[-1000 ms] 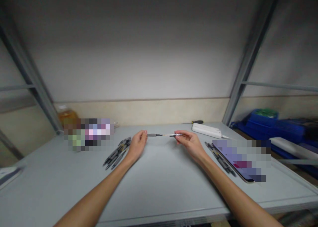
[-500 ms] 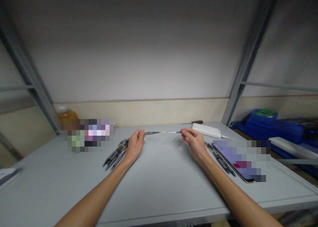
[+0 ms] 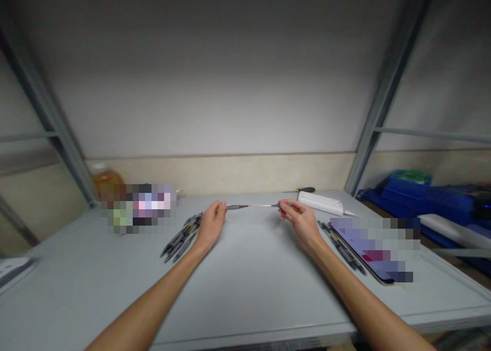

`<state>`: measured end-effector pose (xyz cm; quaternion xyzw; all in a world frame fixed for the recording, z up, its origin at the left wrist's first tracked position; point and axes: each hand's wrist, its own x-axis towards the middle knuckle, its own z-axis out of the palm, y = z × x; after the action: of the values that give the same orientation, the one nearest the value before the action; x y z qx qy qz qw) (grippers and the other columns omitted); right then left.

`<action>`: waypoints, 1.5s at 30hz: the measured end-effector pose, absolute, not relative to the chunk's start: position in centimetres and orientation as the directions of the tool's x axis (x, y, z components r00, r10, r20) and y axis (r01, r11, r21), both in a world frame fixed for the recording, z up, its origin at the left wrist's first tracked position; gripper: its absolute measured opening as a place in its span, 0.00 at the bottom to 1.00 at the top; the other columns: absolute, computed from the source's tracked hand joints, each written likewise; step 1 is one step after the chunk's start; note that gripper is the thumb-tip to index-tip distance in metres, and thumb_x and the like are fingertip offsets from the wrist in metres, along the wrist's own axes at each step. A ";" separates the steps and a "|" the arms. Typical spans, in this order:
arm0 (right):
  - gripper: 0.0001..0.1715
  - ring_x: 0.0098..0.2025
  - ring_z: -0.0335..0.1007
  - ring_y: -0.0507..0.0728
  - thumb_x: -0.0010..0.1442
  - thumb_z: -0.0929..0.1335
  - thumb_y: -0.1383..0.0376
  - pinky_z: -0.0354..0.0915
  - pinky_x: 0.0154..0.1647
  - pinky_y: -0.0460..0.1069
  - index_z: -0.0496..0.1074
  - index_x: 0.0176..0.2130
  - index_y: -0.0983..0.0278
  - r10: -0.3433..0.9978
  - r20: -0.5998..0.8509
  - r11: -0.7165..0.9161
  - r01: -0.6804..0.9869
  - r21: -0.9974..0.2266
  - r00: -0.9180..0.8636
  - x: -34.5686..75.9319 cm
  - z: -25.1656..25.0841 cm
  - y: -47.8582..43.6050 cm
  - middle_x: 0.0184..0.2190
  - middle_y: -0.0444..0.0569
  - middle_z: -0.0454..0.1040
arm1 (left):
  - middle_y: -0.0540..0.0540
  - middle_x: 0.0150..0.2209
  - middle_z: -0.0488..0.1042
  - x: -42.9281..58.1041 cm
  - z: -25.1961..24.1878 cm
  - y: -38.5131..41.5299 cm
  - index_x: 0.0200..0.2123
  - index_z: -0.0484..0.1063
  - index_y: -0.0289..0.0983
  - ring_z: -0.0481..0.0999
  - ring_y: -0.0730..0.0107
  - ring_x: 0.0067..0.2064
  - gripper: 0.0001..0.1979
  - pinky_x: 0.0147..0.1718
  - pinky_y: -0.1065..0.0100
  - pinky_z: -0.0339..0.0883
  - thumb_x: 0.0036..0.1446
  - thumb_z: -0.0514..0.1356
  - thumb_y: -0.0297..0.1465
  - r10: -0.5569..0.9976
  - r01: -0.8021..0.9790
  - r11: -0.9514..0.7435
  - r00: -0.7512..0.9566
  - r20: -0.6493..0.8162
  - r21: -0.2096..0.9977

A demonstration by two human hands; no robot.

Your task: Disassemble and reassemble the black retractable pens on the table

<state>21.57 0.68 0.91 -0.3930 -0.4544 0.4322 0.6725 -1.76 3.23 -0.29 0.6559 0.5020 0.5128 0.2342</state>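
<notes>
Over the middle of the grey table (image 3: pixel 245 279), head view: left hand (image 3: pixel 211 225) pinches a pen barrel (image 3: pixel 235 206), right hand (image 3: pixel 301 220) pinches a thin refill (image 3: pixel 264 205). Both parts are held off the surface, in line end to end; can't tell whether they touch. Loose pens (image 3: pixel 180 238) lie beside the left wrist. A white power strip (image 3: pixel 320 202) and a screwdriver (image 3: pixel 303 190) sit behind the right hand.

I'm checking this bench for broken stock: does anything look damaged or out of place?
Only the pen: it is pulled apart, one end pinched in the left hand, the other in the right hand, with its thin refill bared between them. Nothing looks spilled or broken.
</notes>
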 end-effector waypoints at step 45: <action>0.20 0.26 0.67 0.53 0.44 0.71 0.59 0.63 0.30 0.49 0.75 0.36 0.69 0.955 0.295 0.293 0.142 -0.945 -0.010 20.8 1.2 -0.4 0.24 0.49 0.74 | 0.54 0.15 0.61 -1.0 0.0 2.3 0.19 0.61 0.36 0.61 0.78 0.18 0.21 0.22 0.74 0.55 0.52 0.52 0.47 0.960 0.143 -0.280 0.065 0.274 0.949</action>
<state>20.76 -0.41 1.21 -0.4568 -0.6004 0.3803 0.5349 -0.96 2.27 0.00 0.6126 0.4501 0.5146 0.3966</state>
